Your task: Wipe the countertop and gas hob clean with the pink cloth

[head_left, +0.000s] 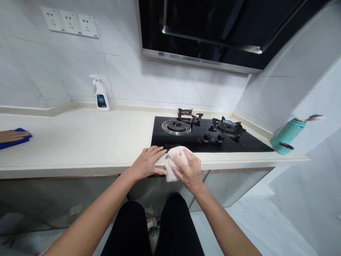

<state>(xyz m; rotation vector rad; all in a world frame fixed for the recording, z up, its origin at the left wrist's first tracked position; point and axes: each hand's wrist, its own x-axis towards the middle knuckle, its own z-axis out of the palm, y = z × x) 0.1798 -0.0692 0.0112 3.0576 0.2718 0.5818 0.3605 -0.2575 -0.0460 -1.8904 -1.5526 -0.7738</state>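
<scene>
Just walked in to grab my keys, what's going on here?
A person's right hand grips a pale pink cloth at the front edge of the countertop, just before the gas hob. Their left hand rests on the edge beside it. Further left, another person's hand lies on a blue cloth.

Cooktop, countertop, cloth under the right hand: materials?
The cooktop looks like black glass: smooth, glossy top. The countertop is probably engineered stone: even cream colour, soft sheen. The cloth is a pale pink fabric, soft enough to bunch under the right hand; its fibre can't be told.
</scene>
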